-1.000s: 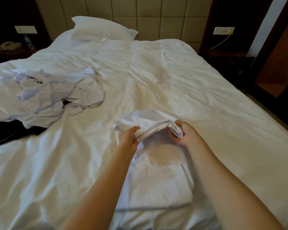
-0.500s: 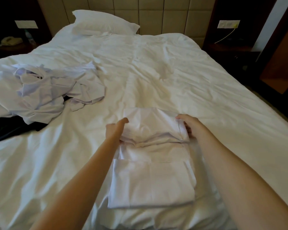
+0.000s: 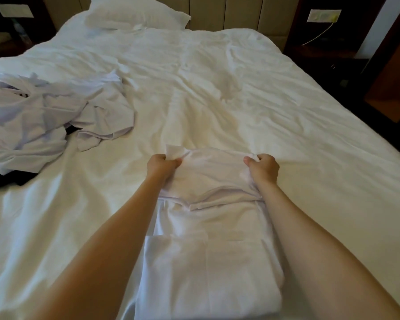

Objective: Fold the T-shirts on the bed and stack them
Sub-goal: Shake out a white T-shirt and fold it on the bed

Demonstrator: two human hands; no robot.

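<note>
Head view checked. Finds a white T-shirt [image 3: 214, 173] lying on the bed [image 3: 298, 139] near the front edge, its far part bunched above a flat folded panel [image 3: 206, 276] nearer the camera; cannot tell whether both are one garment. Records the left hand [image 3: 162, 164] pinching the far left corner, thumb against curled fingers, and the right hand [image 3: 263, 167] pinching the far right corner likewise. Judges the step as a crosswise fold in hand, not yet laid down. Reckons the next move calls for carrying both corners evenly over the panel, edges aligned, then smoothing flat. Notes a heap of unfolded shirts [image 3: 53, 114] well apart at left, yet to be folded.
</note>
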